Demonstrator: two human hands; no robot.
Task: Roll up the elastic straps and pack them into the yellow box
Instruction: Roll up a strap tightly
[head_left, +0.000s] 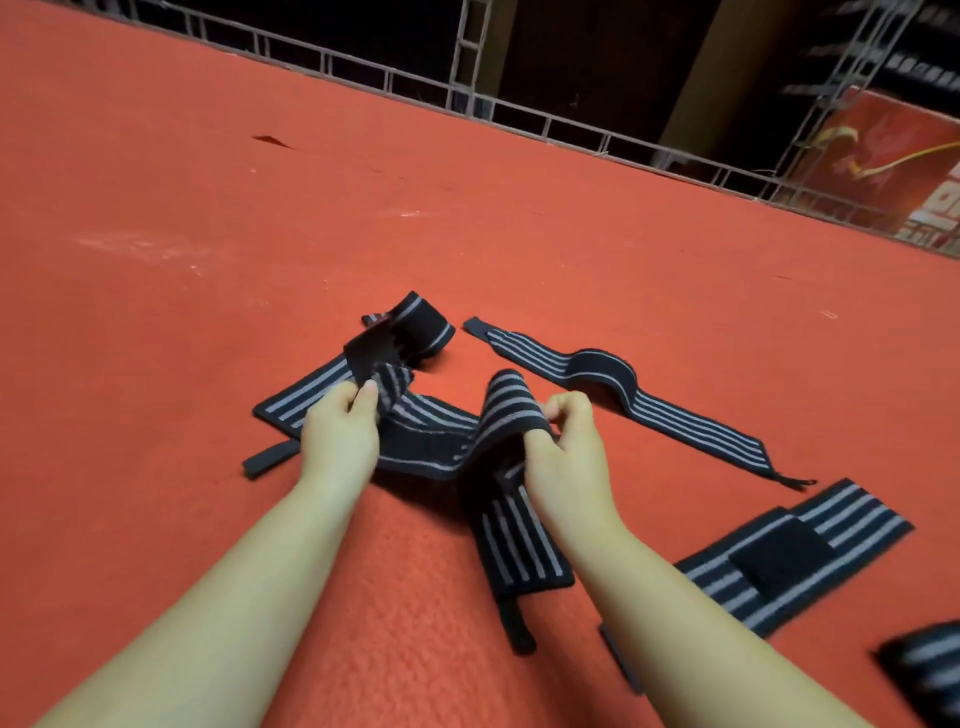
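Several black elastic straps with grey stripes lie on a red carpet (208, 312). My left hand (340, 423) pinches the black velcro end of one strap (410, 426) between thumb and fingers. My right hand (563, 441) grips a raised fold of the same tangled strap, whose other part (519, 540) runs down toward me. Behind my left hand lies a partly rolled strap (415, 322). Another strap (623, 389) lies stretched out to the right. A further strap (789, 561) lies flat at the lower right. The yellow box is not in view.
A metal truss frame (467, 98) borders the far edge of the carpet. A red printed banner (883, 161) stands at the back right. One more striped strap piece (930, 670) shows at the bottom right corner.
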